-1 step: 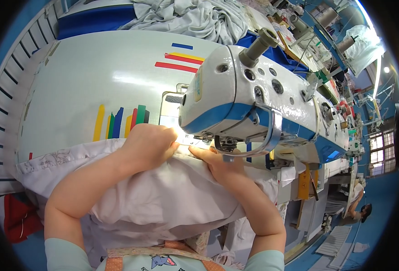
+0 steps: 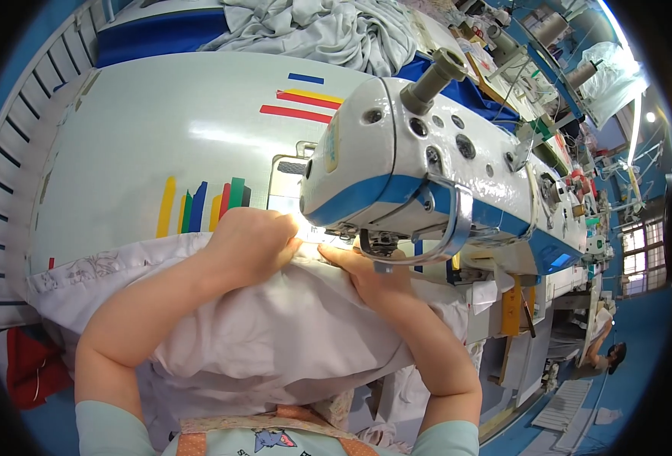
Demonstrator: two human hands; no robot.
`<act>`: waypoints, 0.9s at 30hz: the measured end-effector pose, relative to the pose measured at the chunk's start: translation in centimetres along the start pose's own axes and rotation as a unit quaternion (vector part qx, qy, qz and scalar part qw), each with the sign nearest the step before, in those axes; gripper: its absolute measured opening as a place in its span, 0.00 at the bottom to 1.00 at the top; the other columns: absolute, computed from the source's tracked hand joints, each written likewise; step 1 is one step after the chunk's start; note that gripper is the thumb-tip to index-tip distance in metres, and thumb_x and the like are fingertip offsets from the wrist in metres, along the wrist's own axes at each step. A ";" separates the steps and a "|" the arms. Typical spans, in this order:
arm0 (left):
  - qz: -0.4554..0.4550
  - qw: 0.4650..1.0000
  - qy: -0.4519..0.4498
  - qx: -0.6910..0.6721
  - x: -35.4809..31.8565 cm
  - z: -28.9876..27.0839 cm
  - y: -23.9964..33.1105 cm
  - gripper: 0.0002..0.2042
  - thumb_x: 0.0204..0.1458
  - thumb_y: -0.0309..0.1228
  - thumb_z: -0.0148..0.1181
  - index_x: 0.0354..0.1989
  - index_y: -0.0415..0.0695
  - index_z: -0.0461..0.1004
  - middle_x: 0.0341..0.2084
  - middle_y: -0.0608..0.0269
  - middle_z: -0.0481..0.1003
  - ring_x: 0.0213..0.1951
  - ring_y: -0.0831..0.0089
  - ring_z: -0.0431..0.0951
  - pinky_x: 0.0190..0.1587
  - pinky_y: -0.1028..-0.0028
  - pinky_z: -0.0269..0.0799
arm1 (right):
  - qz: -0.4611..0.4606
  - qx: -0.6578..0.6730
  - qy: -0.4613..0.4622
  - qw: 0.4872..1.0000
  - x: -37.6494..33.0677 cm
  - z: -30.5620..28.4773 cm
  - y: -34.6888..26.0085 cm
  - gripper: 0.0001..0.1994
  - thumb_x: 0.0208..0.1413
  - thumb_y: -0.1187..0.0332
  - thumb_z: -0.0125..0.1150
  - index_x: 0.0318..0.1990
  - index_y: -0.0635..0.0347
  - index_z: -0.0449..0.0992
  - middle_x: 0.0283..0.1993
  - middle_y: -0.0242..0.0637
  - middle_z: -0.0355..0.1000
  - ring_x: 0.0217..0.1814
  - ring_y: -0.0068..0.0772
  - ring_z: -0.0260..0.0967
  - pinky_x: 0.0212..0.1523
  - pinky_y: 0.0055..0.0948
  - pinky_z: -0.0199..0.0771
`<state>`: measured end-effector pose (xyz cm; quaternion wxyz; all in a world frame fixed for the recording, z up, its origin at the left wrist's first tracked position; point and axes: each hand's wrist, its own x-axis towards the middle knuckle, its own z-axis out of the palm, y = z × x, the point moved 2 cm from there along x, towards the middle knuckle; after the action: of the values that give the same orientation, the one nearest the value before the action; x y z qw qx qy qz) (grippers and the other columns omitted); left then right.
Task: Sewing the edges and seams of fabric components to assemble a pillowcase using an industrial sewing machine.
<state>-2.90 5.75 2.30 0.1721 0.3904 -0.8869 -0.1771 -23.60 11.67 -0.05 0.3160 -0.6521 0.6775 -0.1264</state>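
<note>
White cloth with a grey printed pattern along its left edge lies over the front of the table and my lap. My left hand is closed on the cloth's far edge, its fingers bent down beside the lit needle area. My right hand rests on the cloth just right of it, one digit stretched out toward the left hand. Its other fingers are partly hidden behind the metal guard. Over both hands stands the white and blue head of a sewing machine; the needle itself cannot be made out.
Coloured tape strips are stuck on the pale tabletop. Heaped grey fabric lies at the far side. A white slatted rack borders the left. Thread cones stand at upper right; another person sits far right.
</note>
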 end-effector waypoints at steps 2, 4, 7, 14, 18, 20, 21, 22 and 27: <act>-0.019 1.000 0.003 -0.001 0.4 0.1 0.0 0.11 0.46 0.35 0.59 0.18 0.42 0.71 0.16 0.55 0.72 0.23 0.58 0.75 0.25 0.62 0.68 | -0.204 -0.247 0.073 0.945 0.3 -0.4 -0.2 0.12 0.52 0.67 0.57 0.43 0.41 0.80 0.30 0.34 0.73 0.31 0.37 0.70 0.32 0.37 0.67; -0.038 0.999 0.007 -0.002 0.8 0.1 -0.1 0.12 0.44 0.34 0.60 0.15 0.42 0.71 0.15 0.54 0.71 0.22 0.57 0.74 0.24 0.61 0.67 | -0.200 -0.249 0.068 0.945 0.7 -0.4 0.3 0.12 0.53 0.68 0.56 0.44 0.42 0.79 0.32 0.35 0.74 0.35 0.38 0.70 0.36 0.37 0.67; -0.034 0.999 0.017 -0.011 1.4 0.0 -0.3 0.11 0.43 0.34 0.60 0.17 0.41 0.71 0.16 0.53 0.71 0.21 0.55 0.74 0.24 0.61 0.67 | -0.201 -0.242 0.060 0.947 1.0 -0.5 0.8 0.12 0.54 0.68 0.54 0.44 0.43 0.79 0.37 0.36 0.75 0.41 0.39 0.71 0.43 0.38 0.67; -0.023 0.999 0.030 0.005 2.3 -0.2 -0.9 0.08 0.43 0.33 0.58 0.22 0.40 0.71 0.18 0.53 0.73 0.22 0.55 0.75 0.24 0.62 0.69 | -0.190 -0.240 0.062 0.950 1.8 -0.6 2.2 0.10 0.55 0.63 0.52 0.40 0.53 0.78 0.45 0.38 0.73 0.48 0.41 0.68 0.50 0.39 0.63; -0.013 1.000 -0.016 -0.001 2.5 -0.5 -1.2 0.06 0.43 0.31 0.58 0.21 0.41 0.71 0.23 0.56 0.75 0.28 0.59 0.77 0.27 0.65 0.70 | -0.328 -0.433 0.200 0.815 1.1 -0.8 1.9 0.12 0.55 0.63 0.52 0.44 0.57 0.75 0.48 0.43 0.70 0.52 0.46 0.64 0.51 0.41 0.62; 0.074 0.995 -0.025 0.055 1.9 -0.9 -1.3 0.05 0.44 0.30 0.57 0.24 0.42 0.73 0.27 0.58 0.75 0.34 0.63 0.76 0.31 0.67 0.70 | -0.255 -0.358 0.154 0.885 1.1 -1.0 2.1 0.13 0.55 0.63 0.52 0.44 0.57 0.75 0.50 0.44 0.70 0.53 0.47 0.64 0.52 0.42 0.62; 0.166 0.980 -0.039 0.107 1.4 -0.9 -1.1 0.04 0.45 0.29 0.56 0.27 0.43 0.74 0.31 0.60 0.75 0.39 0.66 0.75 0.35 0.68 0.69 | -0.217 -0.318 0.130 0.914 1.0 -1.1 2.2 0.13 0.55 0.63 0.53 0.45 0.58 0.74 0.50 0.45 0.69 0.53 0.48 0.63 0.52 0.43 0.61; 0.165 0.980 -0.041 0.106 0.9 -1.0 -1.3 0.04 0.45 0.29 0.56 0.27 0.43 0.74 0.31 0.60 0.75 0.39 0.66 0.75 0.35 0.68 0.69 | -0.177 -0.276 0.104 0.939 0.9 -1.2 2.4 0.14 0.54 0.63 0.53 0.45 0.58 0.74 0.51 0.45 0.69 0.54 0.49 0.63 0.53 0.44 0.61; 0.238 0.971 0.032 0.016 -1.1 -0.6 -1.6 0.14 0.43 0.29 0.57 0.42 0.46 0.75 0.34 0.69 0.73 0.40 0.69 0.71 0.44 0.70 0.65 | -0.121 -0.187 0.054 0.973 0.7 -1.4 2.8 0.15 0.53 0.63 0.54 0.46 0.60 0.73 0.49 0.46 0.70 0.53 0.51 0.64 0.56 0.43 0.60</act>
<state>-0.90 5.51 1.92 0.2311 0.1763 -0.9511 -0.1048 -26.63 11.02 -0.75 0.1336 -0.7690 0.6211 -0.0704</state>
